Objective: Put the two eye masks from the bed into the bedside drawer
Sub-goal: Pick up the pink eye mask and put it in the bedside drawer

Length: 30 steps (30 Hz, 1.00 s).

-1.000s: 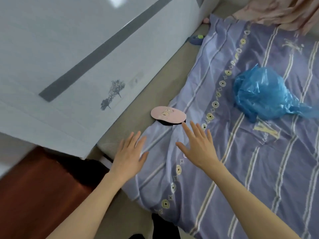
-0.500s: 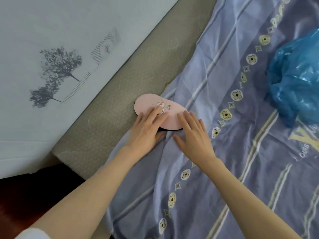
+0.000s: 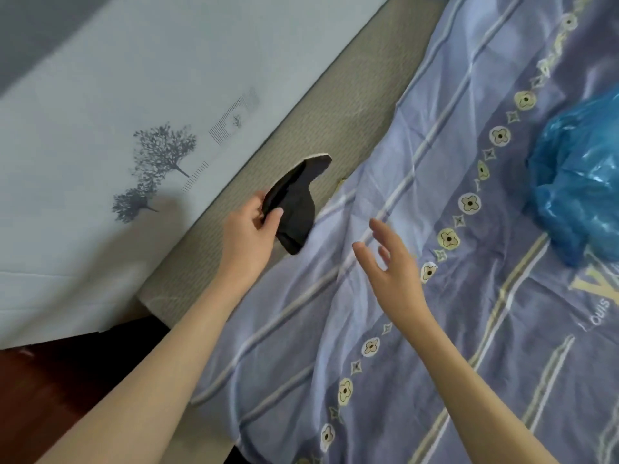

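My left hand (image 3: 249,229) grips the eye masks (image 3: 294,205) and holds them lifted above the bed's left edge. Their black undersides face me, and a thin pale rim shows at the top end. I cannot tell the two masks apart in the bundle. My right hand (image 3: 392,262) hovers to their right above the purple striped sheet (image 3: 385,346), fingers spread, holding nothing. The bedside drawer is not in view.
A blue plastic bag (image 3: 582,182) lies on the sheet at the right. A beige mattress edge (image 3: 335,105) runs between the sheet and a white headboard panel (image 3: 150,95) printed with grey trees. Dark wood (image 3: 40,390) shows at the lower left.
Both hands reached the pink mask on the bed and pressed on it. Now my left hand has lifted the masks, black side up, and my right hand has pulled away, open.
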### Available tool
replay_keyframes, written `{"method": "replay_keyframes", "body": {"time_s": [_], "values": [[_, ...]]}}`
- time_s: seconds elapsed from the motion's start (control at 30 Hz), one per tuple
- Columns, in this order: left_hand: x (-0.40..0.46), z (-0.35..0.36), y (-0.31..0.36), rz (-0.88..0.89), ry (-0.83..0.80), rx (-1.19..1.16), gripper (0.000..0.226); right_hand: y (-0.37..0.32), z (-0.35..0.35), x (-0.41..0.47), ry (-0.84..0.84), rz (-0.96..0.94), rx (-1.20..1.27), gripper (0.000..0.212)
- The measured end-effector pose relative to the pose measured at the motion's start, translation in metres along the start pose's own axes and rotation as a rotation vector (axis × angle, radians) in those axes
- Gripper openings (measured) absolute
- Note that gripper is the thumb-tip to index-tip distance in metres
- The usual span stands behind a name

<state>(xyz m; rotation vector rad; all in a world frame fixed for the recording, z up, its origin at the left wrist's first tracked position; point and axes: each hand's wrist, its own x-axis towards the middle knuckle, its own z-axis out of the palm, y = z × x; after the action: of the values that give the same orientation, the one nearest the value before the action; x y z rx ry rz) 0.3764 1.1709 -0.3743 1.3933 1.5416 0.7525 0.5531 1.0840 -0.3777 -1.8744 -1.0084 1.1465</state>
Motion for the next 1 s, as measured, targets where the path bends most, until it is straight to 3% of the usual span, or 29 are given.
{"method": "replay_keyframes", "body": {"time_s": [0.13,0.23,0.3,0.47,0.57,0.7,0.87,0.93,1.0], "values": [[-0.036,-0.026,0.022,-0.327,0.089,-0.409,0.019,-0.029,0.007,-0.021,-0.136,0.314,0.217,0.042],[-0.069,-0.047,0.035,-0.409,0.113,-0.627,0.023,-0.049,0.013,-0.045,-0.218,0.481,0.393,0.027],[-0.094,-0.058,0.038,-0.418,0.114,-0.664,0.03,-0.062,0.015,-0.061,-0.23,0.55,0.508,0.03],[-0.155,-0.083,0.035,-0.266,0.186,-0.319,0.02,-0.084,0.02,-0.099,-0.36,0.543,0.609,0.024],[-0.183,-0.102,0.03,-0.096,0.224,-0.112,0.042,-0.097,0.029,-0.121,-0.417,0.572,0.648,0.029],[-0.215,-0.13,0.029,0.0,0.243,-0.016,0.049,-0.114,0.047,-0.149,-0.479,0.577,0.655,0.032],[-0.258,-0.166,0.028,0.02,0.177,-0.068,0.049,-0.136,0.075,-0.184,-0.553,0.474,0.498,0.01],[-0.282,-0.185,0.026,-0.022,0.148,-0.25,0.041,-0.144,0.09,-0.203,-0.564,0.412,0.409,0.014],[-0.305,-0.204,0.021,-0.128,0.222,-0.479,0.024,-0.151,0.104,-0.225,-0.568,0.331,0.309,0.02]]}}
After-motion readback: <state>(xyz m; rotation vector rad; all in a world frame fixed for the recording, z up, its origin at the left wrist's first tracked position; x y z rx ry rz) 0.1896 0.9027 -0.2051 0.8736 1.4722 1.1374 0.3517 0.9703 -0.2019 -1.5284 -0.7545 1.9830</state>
